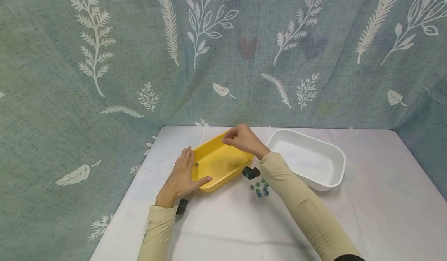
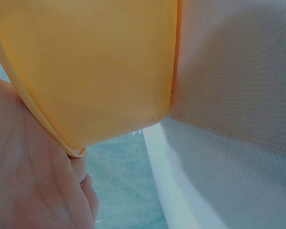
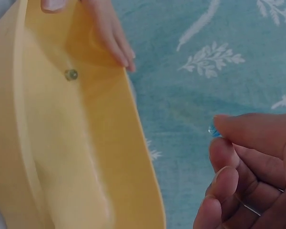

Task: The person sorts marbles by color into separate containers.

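Observation:
My left hand [image 1: 179,178] rests on the left end of a yellow plastic tray [image 1: 220,164], fingers straight along the rim and thumb over the near corner. The left wrist view shows its palm against the tray's rim. Above the tray's far side, my right hand [image 1: 244,140] pinches a small clear-blue glass marble [image 3: 213,129] between thumb and forefinger. Inside the tray, near the left hand, lies one greenish marble [image 3: 71,75]. Several green and blue marbles [image 1: 259,195] sit loose on the table in front of the tray, beneath the right forearm.
To the right of the yellow tray stands a white tray [image 1: 307,162], partly behind the right sleeve. A white cloth covers the table [image 1: 216,230]. Behind it hangs a grey-green curtain [image 1: 244,90] with white leaf prints. Each wrist carries a black camera [image 1: 251,172].

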A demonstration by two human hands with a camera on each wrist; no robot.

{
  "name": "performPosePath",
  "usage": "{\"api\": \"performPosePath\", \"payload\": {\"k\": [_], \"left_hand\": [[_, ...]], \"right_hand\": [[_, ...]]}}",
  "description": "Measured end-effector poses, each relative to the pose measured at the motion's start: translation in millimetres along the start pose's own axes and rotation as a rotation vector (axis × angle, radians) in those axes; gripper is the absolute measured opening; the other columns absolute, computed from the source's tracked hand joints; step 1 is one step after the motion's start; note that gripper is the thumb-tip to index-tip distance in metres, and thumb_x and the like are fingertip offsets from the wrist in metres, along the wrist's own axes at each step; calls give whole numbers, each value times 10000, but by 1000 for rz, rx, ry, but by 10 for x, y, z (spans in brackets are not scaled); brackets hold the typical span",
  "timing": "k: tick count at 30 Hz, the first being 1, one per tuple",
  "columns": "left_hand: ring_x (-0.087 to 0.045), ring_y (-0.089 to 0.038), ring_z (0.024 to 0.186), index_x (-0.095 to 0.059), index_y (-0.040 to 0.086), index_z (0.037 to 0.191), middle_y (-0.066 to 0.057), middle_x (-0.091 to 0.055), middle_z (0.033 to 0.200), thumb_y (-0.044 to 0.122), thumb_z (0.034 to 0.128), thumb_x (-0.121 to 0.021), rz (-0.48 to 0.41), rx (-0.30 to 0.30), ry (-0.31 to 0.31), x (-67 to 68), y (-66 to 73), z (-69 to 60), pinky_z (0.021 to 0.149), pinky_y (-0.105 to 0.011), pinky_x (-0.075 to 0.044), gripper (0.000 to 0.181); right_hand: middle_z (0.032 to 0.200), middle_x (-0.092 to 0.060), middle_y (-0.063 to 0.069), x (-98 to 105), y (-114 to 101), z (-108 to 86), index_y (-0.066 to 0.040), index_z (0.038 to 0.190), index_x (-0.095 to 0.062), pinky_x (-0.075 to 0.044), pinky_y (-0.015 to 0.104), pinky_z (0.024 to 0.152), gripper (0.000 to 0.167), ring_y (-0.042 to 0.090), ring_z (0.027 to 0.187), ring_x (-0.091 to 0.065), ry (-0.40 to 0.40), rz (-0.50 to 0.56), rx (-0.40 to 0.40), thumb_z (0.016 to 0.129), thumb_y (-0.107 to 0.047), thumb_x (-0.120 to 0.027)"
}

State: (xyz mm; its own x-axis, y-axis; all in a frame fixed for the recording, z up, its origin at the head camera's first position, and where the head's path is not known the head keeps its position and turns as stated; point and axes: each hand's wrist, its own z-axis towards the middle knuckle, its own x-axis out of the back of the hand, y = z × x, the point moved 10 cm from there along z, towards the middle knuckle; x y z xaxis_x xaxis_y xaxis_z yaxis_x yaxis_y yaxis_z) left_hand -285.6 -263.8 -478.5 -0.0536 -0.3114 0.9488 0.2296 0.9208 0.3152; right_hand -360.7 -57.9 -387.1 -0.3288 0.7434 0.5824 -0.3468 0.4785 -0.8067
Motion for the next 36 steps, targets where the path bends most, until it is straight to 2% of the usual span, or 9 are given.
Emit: {"api": "performPosePath", "payload": {"k": [8, 17, 23, 36], "left_hand": [[20, -347, 1641, -72, -13, 1642, -158, 27, 1758, 829, 849, -567, 6, -2, 2, 3, -1, 0, 1312, -598, -109, 1258], [18, -344, 1641, -69, -12, 1641, -146, 33, 1759, 820, 850, -577, -8, 1, -2, 27, 30, -19, 1316, -593, -101, 1256], [20, -338, 1642, -70, -9, 1642, -142, 31, 1759, 810, 852, -584, -12, 6, 0, 30, 22, -34, 1319, -583, -97, 1250], [25, -332, 1643, -70, -4, 1645, -129, 44, 1760, 821, 853, -569, -9, 12, -10, 24, 16, -31, 1321, -581, -94, 1248]], "right_hand": [[1007, -800, 104, -104, 48, 130, -39, 1064, -802, -593, 300, 738, 203, 208, 858, -734, -22, -35, -31, 968, -205, -735], [1023, -801, 130, -210, 106, 201, -16, 1052, -801, -612, 323, 772, 187, 265, 916, -752, -59, -51, -56, 958, -165, -740], [1019, -799, 132, -255, 130, 225, -3, 1050, -797, -622, 334, 806, 188, 206, 885, -743, -75, -71, -72, 956, -156, -743], [1001, -803, 111, -390, 186, 302, -26, 1001, -809, -616, 323, 788, 154, 188, 858, -733, -104, -151, -88, 935, -157, -763]]}}
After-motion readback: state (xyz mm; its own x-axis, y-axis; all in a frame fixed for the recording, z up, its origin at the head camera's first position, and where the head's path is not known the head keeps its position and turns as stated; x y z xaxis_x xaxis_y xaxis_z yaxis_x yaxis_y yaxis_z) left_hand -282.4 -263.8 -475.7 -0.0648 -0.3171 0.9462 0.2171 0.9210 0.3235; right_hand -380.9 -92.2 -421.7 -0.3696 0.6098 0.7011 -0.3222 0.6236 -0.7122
